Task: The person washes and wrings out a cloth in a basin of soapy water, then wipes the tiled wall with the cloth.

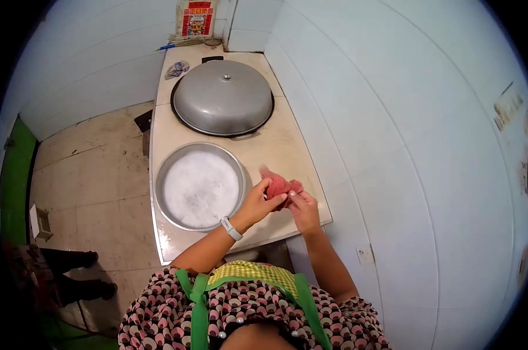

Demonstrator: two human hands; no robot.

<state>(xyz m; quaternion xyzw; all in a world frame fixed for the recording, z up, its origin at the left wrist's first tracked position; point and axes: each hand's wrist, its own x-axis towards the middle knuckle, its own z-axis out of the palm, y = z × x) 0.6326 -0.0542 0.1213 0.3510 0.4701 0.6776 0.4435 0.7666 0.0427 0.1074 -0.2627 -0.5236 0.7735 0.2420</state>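
A crumpled red cloth [278,185] is bunched up between my two hands, above the right side of the counter. My left hand [259,203], with a pale band on its wrist, closes its fingers on the cloth from the left. From the right, my right hand [305,212] pinches the cloth's edge. Left of my hands stands a round metal basin [158,189] holding white foam [201,189]. Some of the cloth is hidden behind my fingers.
Behind the basin, a domed metal lid [223,96] covers a dark-rimmed pan. A crumpled patterned cloth [176,69] lies at the counter's far left. A tiled wall [357,146] borders the counter [287,149] on the right. Another person's dark-clad legs [71,274] show at lower left.
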